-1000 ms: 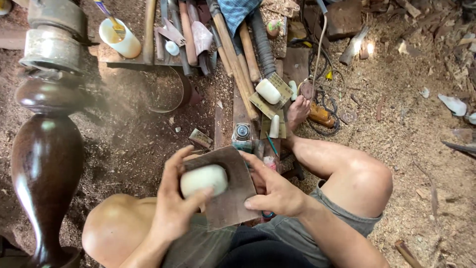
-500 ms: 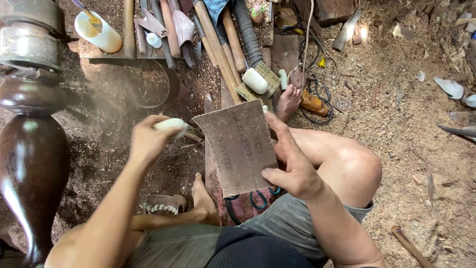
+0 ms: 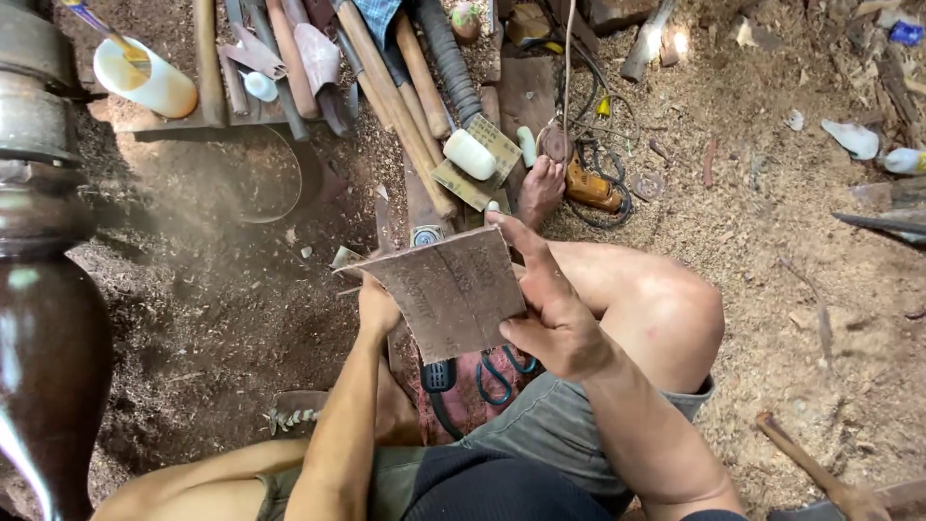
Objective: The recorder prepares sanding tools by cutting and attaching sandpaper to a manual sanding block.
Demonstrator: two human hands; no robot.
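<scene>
I sit on a sawdust-covered floor and hold up a brown sandpaper sheet [image 3: 449, 289] over my lap. My right hand [image 3: 550, 309] grips its right edge, thumb on the face and fingers behind. My left hand [image 3: 378, 304] is closed at the sheet's left edge, its fingers hidden under the paper. The white block I held a moment ago is out of sight. A tall dark turned wooden post [image 3: 48, 357] stands on a lathe at the far left.
Several long wooden tool handles [image 3: 395, 87] lie ahead beside another white block [image 3: 470, 154] on sandpaper scraps. A pale bottle [image 3: 145, 82] sits at the top left. An orange power drill [image 3: 590, 188] lies by my foot [image 3: 540, 188]. Blue-handled scissors [image 3: 502, 371] rest under the sheet.
My left hand, which had lifted the white block out to the left, has come back to the sheet's left edge. The block is no longer visible. The sheet is tilted flatter.
</scene>
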